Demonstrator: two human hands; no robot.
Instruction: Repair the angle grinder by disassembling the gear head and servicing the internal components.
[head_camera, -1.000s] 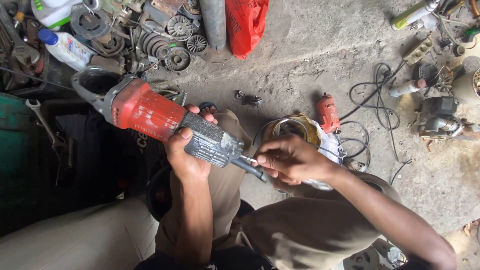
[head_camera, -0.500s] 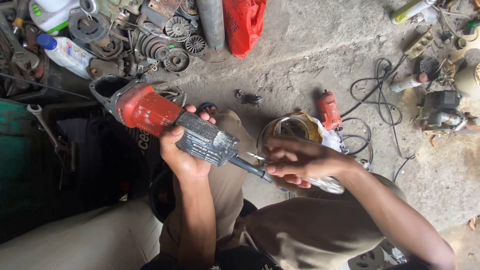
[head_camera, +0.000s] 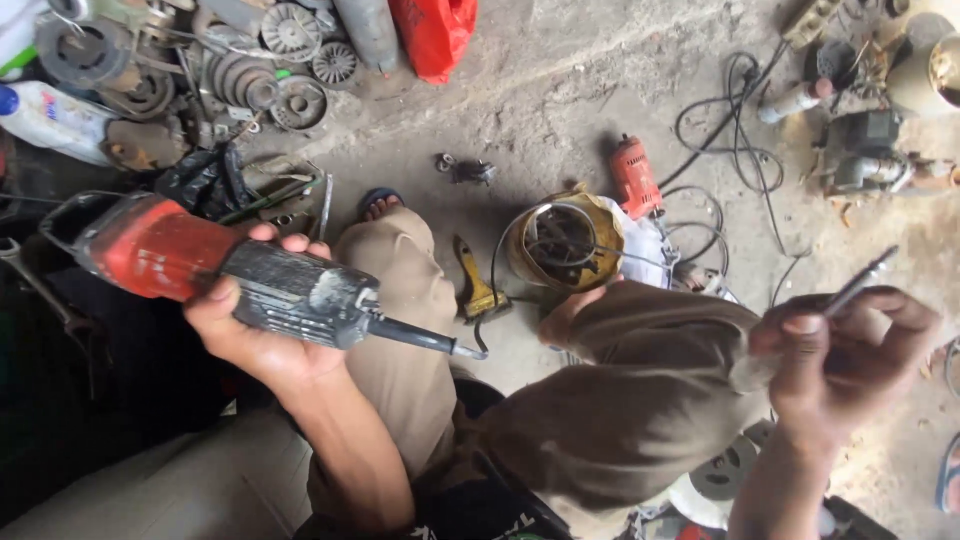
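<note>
The angle grinder (head_camera: 215, 270), red at the head and dark grey along the body, sits at the left of the frame, lifted over my knees with its stubby cable end pointing toward the centre. My left hand (head_camera: 255, 335) is wrapped around the grey body, fingers curled over the top. My right hand (head_camera: 850, 355) is at the right edge, well apart from the grinder, pinching a thin metal tool (head_camera: 860, 282) between thumb and fingers; I cannot tell what kind of tool it is. On the concrete floor (head_camera: 560, 110) near the centre stands a yellow round housing (head_camera: 565, 245), open at the top, with wire loops showing inside. A small red motor part (head_camera: 636, 176) lies just beside it. Gears and discs (head_camera: 290, 70) are piled in the upper left, near a red bag (head_camera: 435, 35).
</note>
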